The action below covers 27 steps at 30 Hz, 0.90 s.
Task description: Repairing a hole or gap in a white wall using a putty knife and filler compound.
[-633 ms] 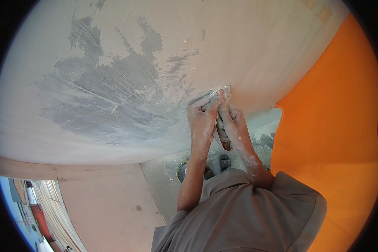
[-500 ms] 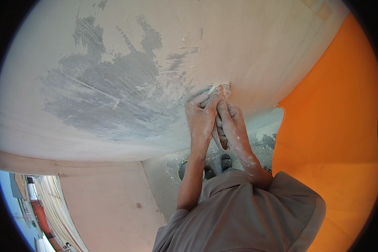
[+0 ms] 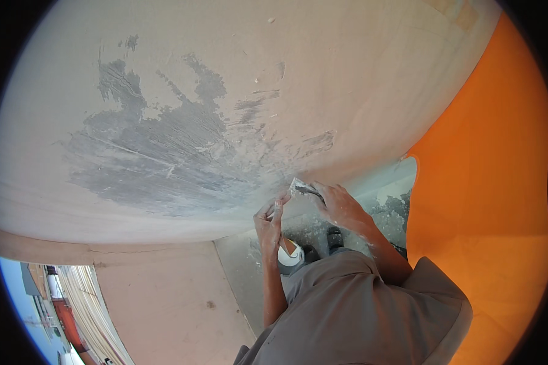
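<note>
A scraper with a flat, whitish-smeared blade [image 3: 298, 185] and a dark handle is gripped in my right hand [image 3: 341, 205], close to the wall. My left hand [image 3: 268, 226] is just left of the blade, thumb and fingers drawn together and dusted white. A thin, pale, curved edge [image 3: 284, 244] shows below its palm; its kind is unclear. In front of me is the pale wall [image 3: 371, 79], with a large grey patch [image 3: 164, 134] where the surface coat is off. A smaller grey scraped patch [image 3: 320, 142] lies above my right hand.
A bucket with a white rim [image 3: 291, 258] stands on the floor under my left hand, beside my dark shoes [image 3: 335, 237]. An orange sheet [image 3: 481, 201] hangs along the right. At lower left a low pinkish wall [image 3: 164, 292] borders an outdoor view.
My hands have come apart and down from the wall. The scraper now shows in my right hand. A grey scraped patch appears where my hands were, and the bucket has come into view.
</note>
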{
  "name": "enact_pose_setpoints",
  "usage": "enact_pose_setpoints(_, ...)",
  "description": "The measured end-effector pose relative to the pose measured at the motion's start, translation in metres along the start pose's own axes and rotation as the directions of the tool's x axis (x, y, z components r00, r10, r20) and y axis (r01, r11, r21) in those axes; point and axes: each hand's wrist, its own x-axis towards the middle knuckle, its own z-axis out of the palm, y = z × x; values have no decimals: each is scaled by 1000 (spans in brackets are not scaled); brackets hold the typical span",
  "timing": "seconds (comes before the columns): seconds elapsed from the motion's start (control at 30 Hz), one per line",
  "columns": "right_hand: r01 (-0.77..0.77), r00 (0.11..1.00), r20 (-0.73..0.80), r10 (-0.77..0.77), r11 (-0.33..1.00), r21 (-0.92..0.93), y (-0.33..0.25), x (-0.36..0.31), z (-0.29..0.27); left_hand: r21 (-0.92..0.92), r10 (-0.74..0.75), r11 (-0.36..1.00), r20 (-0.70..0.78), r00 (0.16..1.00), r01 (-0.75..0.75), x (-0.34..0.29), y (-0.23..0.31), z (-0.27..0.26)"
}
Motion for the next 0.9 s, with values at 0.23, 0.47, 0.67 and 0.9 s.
enact_pose_setpoints(0.23,-64,993,100,68,997,-42,27,-17,23,115,-163,970,-348,923,215,-83,-66,-119)
enact_pose_setpoints(0.47,91,980,-177,-86,996,17,32,-28,1,-98,-220,975,-540,812,199,-122,-70,-135)
enact_pose_setpoints(0.67,-30,876,-462,135,973,227,-1,-33,-36,132,-70,984,-339,938,121,-117,-68,-127)
enact_pose_setpoints(0.9,59,833,-473,288,803,593,-42,-17,-46,298,-15,952,-186,983,70,-164,-20,-156)
